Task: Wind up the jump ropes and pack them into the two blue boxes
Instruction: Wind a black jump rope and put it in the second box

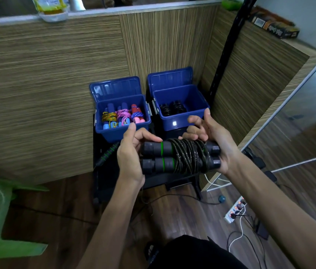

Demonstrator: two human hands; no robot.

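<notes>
Both hands grip a wound black jump rope with green-ringed handles.
Left hand and right hand cover its ends; long axis lies left-right.

No text can be read: the print on the dark boxes on the ledge and on the yellow packet is too blurred.

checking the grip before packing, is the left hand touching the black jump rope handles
Touching. The head view shows the left hand wrapped round the ends of the black jump rope handles, fingers curled over the top, with no gap visible.
</notes>
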